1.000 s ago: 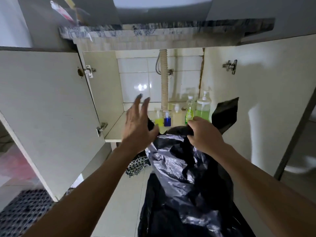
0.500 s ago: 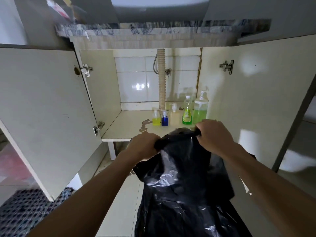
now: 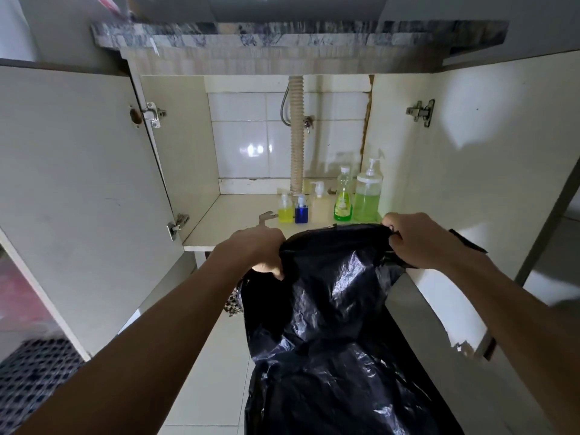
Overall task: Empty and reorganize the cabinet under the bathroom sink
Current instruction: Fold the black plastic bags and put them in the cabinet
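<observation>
A large black plastic bag (image 3: 332, 324) hangs in front of the open cabinet, its rim stretched between my hands. My left hand (image 3: 257, 249) grips the rim's left end and my right hand (image 3: 417, 238) grips the right end. On the cabinet shelf (image 3: 232, 221) behind the bag stand several bottles: a small yellow pump bottle (image 3: 285, 210), a small blue one (image 3: 301, 211), a pale pump bottle (image 3: 318, 200), a green dish-soap bottle (image 3: 343, 196) and a larger green pump bottle (image 3: 367, 194).
Both cabinet doors stand wide open, the left door (image 3: 78, 189) and the right door (image 3: 489, 171). A corrugated drain pipe (image 3: 296, 133) runs down the back tile wall. A patterned mat (image 3: 34, 372) lies at lower left, a checked cloth (image 3: 233, 304) under the bag.
My left hand came down from the air and took hold of the bag's rim. Both hands then pulled the rim wider apart.
</observation>
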`<state>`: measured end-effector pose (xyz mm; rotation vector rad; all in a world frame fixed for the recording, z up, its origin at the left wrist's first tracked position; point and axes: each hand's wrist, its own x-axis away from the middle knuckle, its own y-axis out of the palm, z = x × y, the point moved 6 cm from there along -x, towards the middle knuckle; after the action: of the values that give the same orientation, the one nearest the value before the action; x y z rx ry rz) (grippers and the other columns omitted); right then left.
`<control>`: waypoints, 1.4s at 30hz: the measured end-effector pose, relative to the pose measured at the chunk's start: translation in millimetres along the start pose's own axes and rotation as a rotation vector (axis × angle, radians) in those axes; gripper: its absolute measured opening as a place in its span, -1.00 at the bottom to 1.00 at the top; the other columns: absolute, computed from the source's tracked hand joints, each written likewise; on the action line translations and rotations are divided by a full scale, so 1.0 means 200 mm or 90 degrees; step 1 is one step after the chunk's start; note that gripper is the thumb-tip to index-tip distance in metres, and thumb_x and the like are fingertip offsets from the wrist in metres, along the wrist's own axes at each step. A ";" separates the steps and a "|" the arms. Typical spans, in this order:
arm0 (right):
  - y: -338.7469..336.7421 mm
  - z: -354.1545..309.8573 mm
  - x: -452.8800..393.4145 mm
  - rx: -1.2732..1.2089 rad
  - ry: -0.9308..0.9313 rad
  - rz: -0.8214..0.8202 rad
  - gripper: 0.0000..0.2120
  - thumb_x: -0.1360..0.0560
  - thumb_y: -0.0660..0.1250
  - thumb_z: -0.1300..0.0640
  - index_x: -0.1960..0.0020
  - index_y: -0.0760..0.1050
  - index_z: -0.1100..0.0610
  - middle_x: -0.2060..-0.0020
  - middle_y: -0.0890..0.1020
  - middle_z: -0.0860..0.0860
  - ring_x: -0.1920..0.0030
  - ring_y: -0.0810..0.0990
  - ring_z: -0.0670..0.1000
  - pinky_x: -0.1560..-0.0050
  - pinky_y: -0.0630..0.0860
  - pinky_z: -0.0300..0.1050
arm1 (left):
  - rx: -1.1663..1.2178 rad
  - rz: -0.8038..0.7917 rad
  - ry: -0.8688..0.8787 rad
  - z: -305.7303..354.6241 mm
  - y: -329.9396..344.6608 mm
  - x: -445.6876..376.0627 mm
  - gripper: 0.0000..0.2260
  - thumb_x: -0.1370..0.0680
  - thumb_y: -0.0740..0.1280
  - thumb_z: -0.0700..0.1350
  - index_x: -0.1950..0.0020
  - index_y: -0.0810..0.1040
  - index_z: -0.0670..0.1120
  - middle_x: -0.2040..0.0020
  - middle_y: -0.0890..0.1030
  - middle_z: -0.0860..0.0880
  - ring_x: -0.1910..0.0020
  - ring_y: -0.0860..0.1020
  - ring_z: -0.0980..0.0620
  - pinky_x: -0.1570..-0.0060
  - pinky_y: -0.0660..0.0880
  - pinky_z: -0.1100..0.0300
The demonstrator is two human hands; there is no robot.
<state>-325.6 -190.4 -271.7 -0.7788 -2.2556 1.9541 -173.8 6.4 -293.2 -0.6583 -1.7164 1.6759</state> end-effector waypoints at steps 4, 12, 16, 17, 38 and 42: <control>0.08 0.07 -0.06 -0.016 -0.013 -0.177 -0.86 -0.41 0.42 0.13 0.15 0.48 0.15 0.25 0.53 -0.05 0.21 0.51 -0.02 0.26 0.37 -0.17 | -0.024 -0.077 -0.009 0.00 0.08 -0.15 -0.51 -0.33 0.53 0.04 -0.22 0.57 -0.05 -0.07 0.62 -0.08 -0.07 0.55 -0.11 -0.15 0.52 -0.02; 0.11 0.21 -0.38 0.087 0.030 0.091 -0.87 -0.49 0.31 0.16 0.17 0.51 0.22 0.33 0.45 0.08 0.23 0.53 0.16 0.28 0.35 -0.14 | -0.167 0.192 -0.049 0.02 -0.06 -0.37 -0.81 -0.54 0.29 -0.19 -0.14 0.55 -0.12 0.22 0.44 -0.04 0.14 0.55 -0.08 0.19 0.40 0.12; 0.03 0.18 -0.36 0.057 0.002 0.279 -0.90 -0.48 0.27 0.24 0.08 0.51 0.27 0.23 0.52 0.15 0.16 0.53 0.23 0.24 0.41 -0.08 | -0.174 0.319 -0.062 0.02 -0.16 -0.35 -0.81 -0.54 0.29 -0.11 -0.12 0.57 -0.10 0.07 0.60 -0.10 0.03 0.61 -0.15 0.09 0.42 0.06; 0.02 0.19 -0.34 0.040 0.004 0.301 -0.89 -0.48 0.28 0.25 0.05 0.53 0.28 0.17 0.56 0.19 0.13 0.54 0.25 0.20 0.45 -0.05 | -0.162 0.340 -0.057 0.03 -0.16 -0.33 -0.82 -0.55 0.29 -0.08 -0.11 0.58 -0.09 0.06 0.62 -0.10 0.04 0.61 -0.15 0.05 0.45 0.04; 1.31 0.51 0.63 0.069 0.214 -0.432 -0.86 -0.45 0.20 0.28 0.05 0.51 0.18 0.21 0.54 0.06 0.14 0.59 0.12 0.19 0.49 -0.08 | -0.093 -0.373 0.034 0.28 1.42 0.16 -0.57 -0.46 0.39 -0.17 -0.32 0.45 -0.15 -0.27 0.51 -0.20 -0.20 0.54 -0.21 -0.09 0.51 -0.01; 1.53 0.52 0.87 0.016 0.273 -0.649 -0.48 -0.40 0.44 0.12 -0.32 0.42 0.16 -0.22 0.53 0.12 -0.15 0.57 0.13 -0.14 0.55 -0.02 | 0.051 -0.484 -0.043 0.29 1.61 0.28 -0.40 -0.47 0.42 -0.04 -0.44 0.28 -0.10 -0.30 0.48 -0.20 -0.14 0.57 -0.19 -0.07 0.57 -0.01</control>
<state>-413.8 -192.9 -628.0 0.0261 -1.7809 1.1743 -280.9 29.1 -606.6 0.1046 -1.6383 1.2119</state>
